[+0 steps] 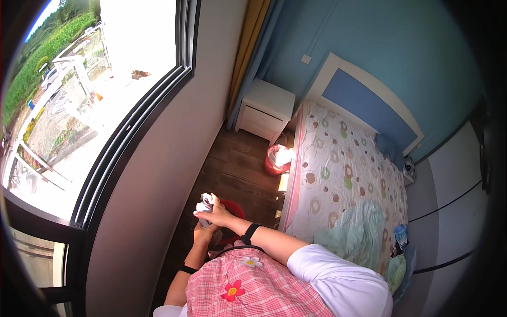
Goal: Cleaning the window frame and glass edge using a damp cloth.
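Observation:
A crumpled white cloth is bunched between my two hands. My right hand grips it from above and the right, with the thumb lying across it. Just below, my left hand is closed around its lower, greyish end. Partly hidden under my hands and forearms is a red basin on the dark wooden floor. What lies inside the basin is too covered to make out.
To the left runs a wall beneath a black-framed sliding window. A bed with a patterned sheet and a crumpled green cover stands at the right. Ahead are a red lined bin and a white nightstand.

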`<act>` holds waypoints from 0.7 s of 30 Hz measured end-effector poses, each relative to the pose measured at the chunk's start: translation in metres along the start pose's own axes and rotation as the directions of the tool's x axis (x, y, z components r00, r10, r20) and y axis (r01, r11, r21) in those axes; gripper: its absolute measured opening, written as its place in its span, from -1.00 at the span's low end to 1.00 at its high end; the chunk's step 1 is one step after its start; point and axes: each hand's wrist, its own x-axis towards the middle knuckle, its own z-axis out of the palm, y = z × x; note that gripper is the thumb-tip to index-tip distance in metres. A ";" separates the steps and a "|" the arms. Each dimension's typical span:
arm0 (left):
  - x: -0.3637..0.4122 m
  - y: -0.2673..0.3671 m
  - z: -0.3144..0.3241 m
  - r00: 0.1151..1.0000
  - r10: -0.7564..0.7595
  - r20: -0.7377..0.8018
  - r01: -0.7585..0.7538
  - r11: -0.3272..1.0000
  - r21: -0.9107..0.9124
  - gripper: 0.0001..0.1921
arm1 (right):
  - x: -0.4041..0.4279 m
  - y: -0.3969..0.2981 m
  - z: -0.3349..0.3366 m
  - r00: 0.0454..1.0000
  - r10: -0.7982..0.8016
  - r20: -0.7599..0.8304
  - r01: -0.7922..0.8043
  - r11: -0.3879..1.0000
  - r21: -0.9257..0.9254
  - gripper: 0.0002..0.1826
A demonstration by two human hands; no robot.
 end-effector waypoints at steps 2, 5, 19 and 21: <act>-0.011 0.021 -0.006 1.000 0.023 -0.002 -0.023 0.992 -0.124 -0.32 | 0.000 0.000 -0.010 0.975 -0.059 0.216 0.051 0.998 0.041 0.27; -0.013 0.028 -0.018 0.999 -0.032 0.018 0.033 0.996 -0.086 -0.38 | 0.008 0.003 -0.010 0.980 -0.116 0.161 0.105 0.992 0.072 -0.22; -0.073 0.127 -0.006 0.949 0.175 0.263 0.033 0.773 -0.633 -0.57 | 0.001 -0.064 -0.121 0.784 -0.152 0.602 -0.251 0.810 0.530 -0.01; -0.084 0.145 0.009 0.991 0.131 -0.011 -0.127 0.932 -0.341 -0.58 | -0.008 -0.065 -0.112 0.883 -0.185 0.432 -0.047 0.880 0.472 0.08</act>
